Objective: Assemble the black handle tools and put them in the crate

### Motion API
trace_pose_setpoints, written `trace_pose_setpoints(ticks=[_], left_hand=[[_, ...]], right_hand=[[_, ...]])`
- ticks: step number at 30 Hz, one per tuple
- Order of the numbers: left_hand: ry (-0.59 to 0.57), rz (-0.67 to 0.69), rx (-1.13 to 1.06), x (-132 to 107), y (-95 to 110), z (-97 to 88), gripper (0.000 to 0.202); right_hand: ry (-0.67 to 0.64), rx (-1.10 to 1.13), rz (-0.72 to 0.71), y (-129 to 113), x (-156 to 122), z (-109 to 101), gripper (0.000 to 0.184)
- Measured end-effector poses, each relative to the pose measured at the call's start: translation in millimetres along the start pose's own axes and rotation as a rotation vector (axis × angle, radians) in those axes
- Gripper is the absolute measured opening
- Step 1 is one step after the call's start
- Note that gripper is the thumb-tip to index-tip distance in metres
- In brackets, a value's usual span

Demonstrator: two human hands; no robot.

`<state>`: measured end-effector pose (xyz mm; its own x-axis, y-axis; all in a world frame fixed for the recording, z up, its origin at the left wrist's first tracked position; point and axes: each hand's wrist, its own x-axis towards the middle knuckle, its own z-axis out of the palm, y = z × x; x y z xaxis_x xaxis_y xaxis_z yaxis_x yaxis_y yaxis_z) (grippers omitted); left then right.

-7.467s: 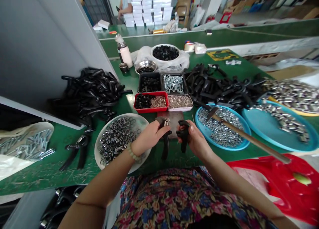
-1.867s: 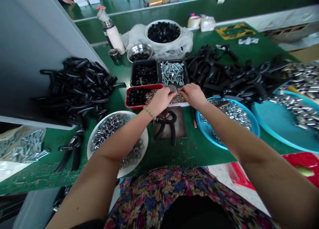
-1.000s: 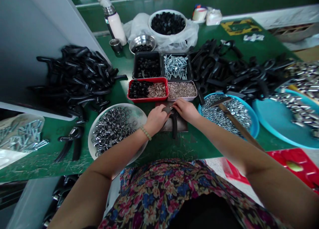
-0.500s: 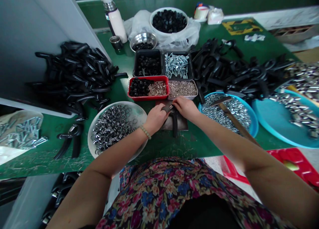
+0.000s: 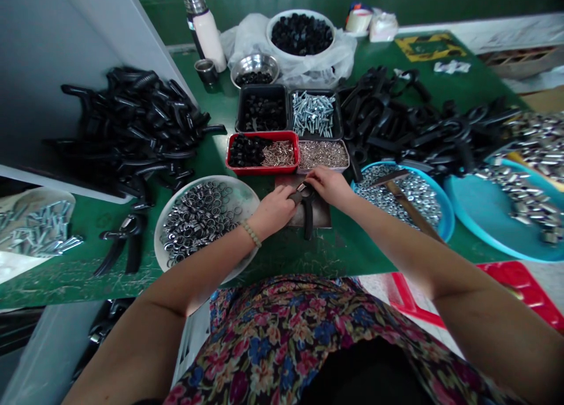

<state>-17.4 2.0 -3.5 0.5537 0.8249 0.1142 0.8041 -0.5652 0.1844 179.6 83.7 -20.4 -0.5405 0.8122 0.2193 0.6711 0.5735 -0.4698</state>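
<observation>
A black two-handled tool [image 5: 308, 220] with a small shiny metal piece at its head lies over a flat metal plate [image 5: 324, 212] on the green bench. My left hand [image 5: 277, 208] is closed around one of its handles, from the left side. The fingertips of my right hand [image 5: 328, 184] pinch at the tool's head, beside the metal piece. Whether a small part is between those fingertips is hidden. Close by on the left is a white bowl [image 5: 251, 199] of metal rings. Just beyond my hands stand a red tray [image 5: 264, 170] and a pale tray [image 5: 324, 155] of small pins.
A blue basin [image 5: 450, 217] of small metal parts, with a hammer [image 5: 412, 210] on it, stands right. Black handle parts pile up left [image 5: 136, 117] and right [image 5: 396, 120]. Another black two-handled tool [image 5: 126, 240] lies left. Black trays [image 5: 241, 114] and a thermos [image 5: 209, 40] stand behind.
My left hand has shifted slightly left and down, still on the handle. The fingers of my right hand stay at the tool's head, and the view has shifted slightly.
</observation>
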Motion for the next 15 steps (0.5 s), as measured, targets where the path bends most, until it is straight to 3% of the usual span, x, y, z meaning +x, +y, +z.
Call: trace_pose_setpoints(ticks=[9,12,15], left_hand=[[-0.009,-0.072,-0.103,-8,5,-1.1,0.025],[-0.002,-0.075,-0.112,-8,5,1.0,0.026],[-0.004,-0.075,-0.113,-8,6,1.0,0.026]], right_hand=[[-0.223,-0.464,-0.100,-23,-6,-7,0.027],[-0.253,-0.477,-0.146,-26,-7,-4,0.028],[-0.206,-0.320,-0.139,-24,-6,-4,0.028]])
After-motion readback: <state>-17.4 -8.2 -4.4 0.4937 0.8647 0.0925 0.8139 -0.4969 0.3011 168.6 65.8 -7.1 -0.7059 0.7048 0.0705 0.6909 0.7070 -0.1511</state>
